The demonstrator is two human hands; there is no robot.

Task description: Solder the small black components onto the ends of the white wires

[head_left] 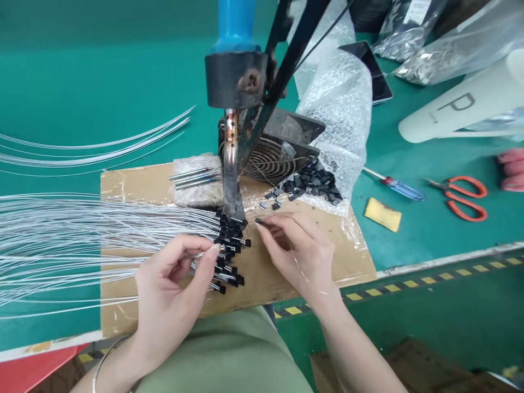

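My left hand [176, 295] pinches a thin white wire near its black-tipped end, over a bundle of similar wires [164, 218] that runs off to the left. Black end pieces [231, 278] cluster at the bundle's right end. Between thumb and index finger, my right hand [298, 248] holds a small black piece [258, 220], just right of the cluster. Above both hands hangs a blue-handled heating tool [235, 27], its metal nozzle [231, 164] pointing down at the wire ends. Loose black pieces [315, 183] lie in a pile beyond my right hand.
Cardboard [344, 245] lies under the work. Behind it stand a round-grilled fan [270, 158] and bubble wrap [347, 109]. To the right are a screwdriver [403, 188], a yellow sponge [382, 214], orange scissors [466, 210], a white cup [454, 109] and another person's fingers [513, 169].
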